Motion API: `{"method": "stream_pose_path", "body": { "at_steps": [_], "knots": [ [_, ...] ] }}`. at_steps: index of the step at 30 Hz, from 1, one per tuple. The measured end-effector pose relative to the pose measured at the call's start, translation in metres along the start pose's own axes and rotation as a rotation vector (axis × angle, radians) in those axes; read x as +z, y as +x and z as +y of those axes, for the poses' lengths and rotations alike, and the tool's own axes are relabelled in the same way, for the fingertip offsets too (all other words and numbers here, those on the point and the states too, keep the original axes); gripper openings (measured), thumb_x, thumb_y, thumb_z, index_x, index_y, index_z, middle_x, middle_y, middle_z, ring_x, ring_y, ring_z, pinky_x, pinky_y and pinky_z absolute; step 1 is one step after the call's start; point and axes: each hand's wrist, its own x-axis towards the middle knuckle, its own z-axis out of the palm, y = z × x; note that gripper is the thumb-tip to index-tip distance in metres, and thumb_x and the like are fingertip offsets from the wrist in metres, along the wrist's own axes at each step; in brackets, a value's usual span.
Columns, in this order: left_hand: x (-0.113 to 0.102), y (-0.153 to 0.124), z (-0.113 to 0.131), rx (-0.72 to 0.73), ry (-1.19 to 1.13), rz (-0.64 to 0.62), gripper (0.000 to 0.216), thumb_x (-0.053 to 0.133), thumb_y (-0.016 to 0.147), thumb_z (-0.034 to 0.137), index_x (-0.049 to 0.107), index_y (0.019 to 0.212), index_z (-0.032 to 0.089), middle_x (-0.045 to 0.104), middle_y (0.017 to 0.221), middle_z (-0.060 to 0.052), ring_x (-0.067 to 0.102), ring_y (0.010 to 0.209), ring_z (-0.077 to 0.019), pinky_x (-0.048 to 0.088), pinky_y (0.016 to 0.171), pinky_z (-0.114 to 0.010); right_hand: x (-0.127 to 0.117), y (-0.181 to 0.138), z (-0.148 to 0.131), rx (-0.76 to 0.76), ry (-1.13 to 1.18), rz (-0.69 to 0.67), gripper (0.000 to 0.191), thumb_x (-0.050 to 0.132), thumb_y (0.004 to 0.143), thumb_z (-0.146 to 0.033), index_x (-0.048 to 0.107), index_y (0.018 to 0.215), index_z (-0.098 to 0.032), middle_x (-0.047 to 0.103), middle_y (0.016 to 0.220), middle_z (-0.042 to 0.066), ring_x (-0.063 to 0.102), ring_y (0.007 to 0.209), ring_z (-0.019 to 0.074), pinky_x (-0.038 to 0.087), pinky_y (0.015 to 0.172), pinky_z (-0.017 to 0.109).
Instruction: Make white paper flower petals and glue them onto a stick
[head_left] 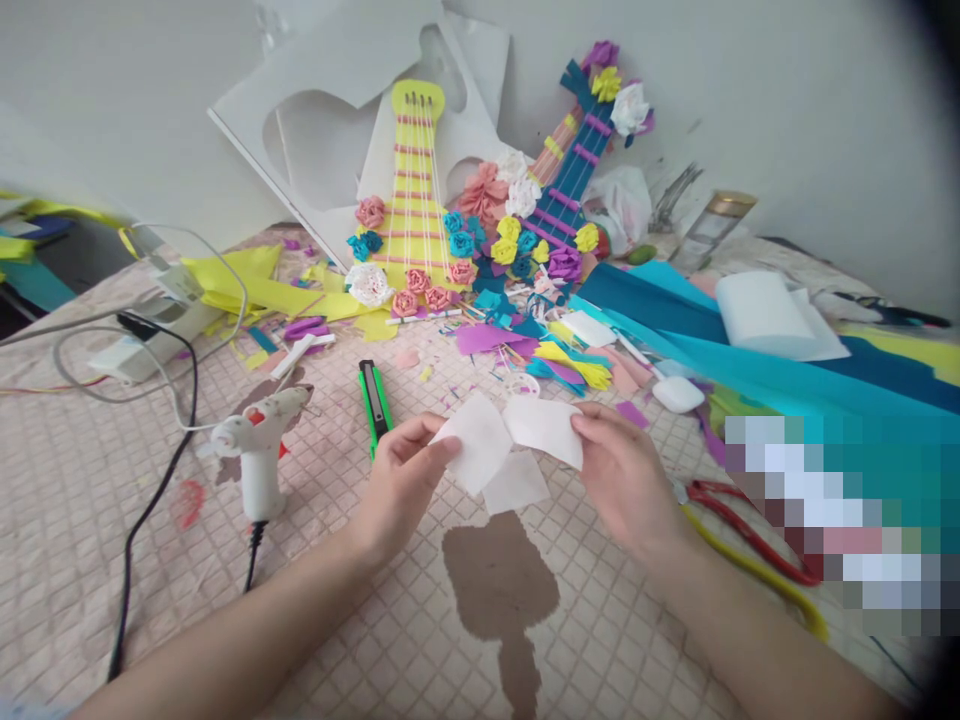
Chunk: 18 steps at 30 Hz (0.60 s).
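Observation:
Between thumb and fingers, my left hand pinches a small white paper piece. A second white paper piece is held at its right edge by my right hand. The two pieces come close together in the middle, above the table. Below them a third white paper piece lies on the tablecloth, partly covered by the left one. Just beyond my left hand is a green box cutter, its lower end close behind my fingers.
A white glue gun with a black cord stands at left. Red-handled scissors lie beside my right forearm. Behind are a yellow paper guitar, a blue one, coloured scraps and a white paper roll.

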Motion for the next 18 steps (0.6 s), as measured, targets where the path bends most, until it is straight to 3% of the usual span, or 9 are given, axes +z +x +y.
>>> {"method": "stream_pose_path", "body": {
  "at_steps": [5, 9, 12, 15, 18],
  "knots": [
    [0.0, -0.001, 0.007, 0.043, -0.008, -0.05, 0.01, 0.066, 0.062, 0.021, 0.058, 0.057, 0.016, 0.056, 0.051, 0.003, 0.048, 0.047, -0.0083, 0.035, 0.047, -0.02, 0.0, 0.002, -0.005, 0.007, 0.117, 0.02, 0.002, 0.059, 0.068, -0.023, 0.059, 0.068, -0.021, 0.06, 0.076, 0.001, 0.056, 0.077, 0.0181, 0.045, 0.068, 0.032],
    [-0.004, 0.006, 0.012, 0.127, 0.039, -0.01, 0.012, 0.066, 0.06, 0.023, 0.056, 0.057, 0.016, 0.055, 0.05, 0.004, 0.047, 0.046, -0.0079, 0.035, 0.046, -0.02, -0.007, 0.01, -0.01, -0.036, 0.219, 0.031, 0.005, 0.06, 0.067, -0.019, 0.056, 0.064, -0.02, 0.061, 0.077, 0.0, 0.056, 0.071, 0.0143, 0.043, 0.056, 0.025],
    [-0.008, 0.014, 0.015, 0.156, 0.302, 0.011, 0.014, 0.065, 0.063, 0.026, 0.056, 0.062, 0.015, 0.058, 0.056, 0.002, 0.051, 0.051, -0.0098, 0.039, 0.05, -0.021, -0.012, 0.016, -0.012, -0.093, 0.23, 0.068, 0.007, 0.062, 0.065, -0.019, 0.055, 0.063, -0.019, 0.061, 0.077, 0.0, 0.055, 0.064, 0.0125, 0.04, 0.048, 0.022],
    [-0.01, 0.023, 0.017, 0.135, 0.656, -0.047, 0.021, 0.059, 0.07, 0.035, 0.056, 0.07, 0.014, 0.062, 0.064, -0.001, 0.057, 0.058, -0.012, 0.043, 0.055, -0.022, -0.015, 0.021, -0.013, -0.108, 0.241, 0.146, 0.009, 0.063, 0.061, -0.02, 0.055, 0.064, -0.018, 0.062, 0.078, 0.0, 0.056, 0.065, 0.0141, 0.041, 0.047, 0.023],
    [-0.009, 0.034, 0.017, 0.128, 0.816, -0.107, 0.023, 0.054, 0.073, 0.037, 0.057, 0.072, 0.014, 0.063, 0.065, -0.002, 0.058, 0.058, -0.0129, 0.043, 0.054, -0.022, -0.015, 0.022, -0.012, -0.094, 0.273, 0.159, 0.014, 0.065, 0.058, -0.02, 0.057, 0.069, -0.019, 0.061, 0.073, -0.001, 0.056, 0.064, 0.014, 0.041, 0.047, 0.023]
  ]
}}
